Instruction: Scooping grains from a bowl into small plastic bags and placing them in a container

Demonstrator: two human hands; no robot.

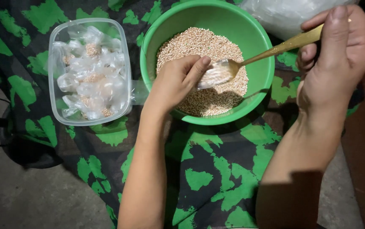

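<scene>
Gold spoon tipped into small clear bag

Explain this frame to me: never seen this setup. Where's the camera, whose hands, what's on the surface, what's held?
There is no machine here: a person works with two bare hands, filmed by one camera worn on the head, looking down. The left hand pinches a small clear plastic bag open over a green bowl of small pale grains. The right hand holds a gold-coloured spoon whose tip sits at the bag's mouth. Beside the bowl stands a clear plastic container full of small filled bags. Everything rests on a black-and-green patterned cloth.
</scene>
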